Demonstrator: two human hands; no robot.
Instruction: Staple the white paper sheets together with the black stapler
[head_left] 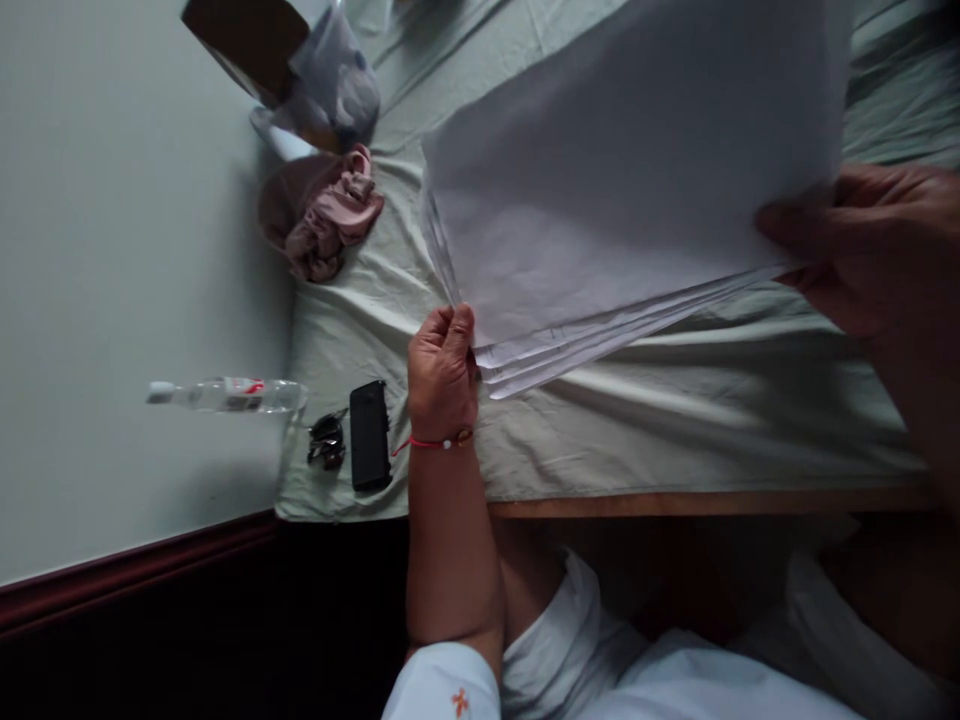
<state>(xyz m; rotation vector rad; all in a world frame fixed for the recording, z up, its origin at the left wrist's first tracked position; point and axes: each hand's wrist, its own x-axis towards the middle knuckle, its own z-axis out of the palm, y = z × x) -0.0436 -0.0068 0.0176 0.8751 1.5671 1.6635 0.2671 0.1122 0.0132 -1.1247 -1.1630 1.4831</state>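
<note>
Thin white paper sheets (622, 200), probably light and floppy imo. Edges work best: left hand (444, 368) pinches 8 o'clock, right hand (874, 240) 4 o'clock.

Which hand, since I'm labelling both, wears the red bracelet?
The left hand, gripping the papers near their lower left corner: the red bracelet shows at its wrist. The right hand, gripping their right side, shows none.

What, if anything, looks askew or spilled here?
The paper sheets look askew: between the left hand and right hand, their lower edges fan out instead of lining up. The pink cloth lies crumpled near the wall. No spill shows; the bottle is capped.
</note>
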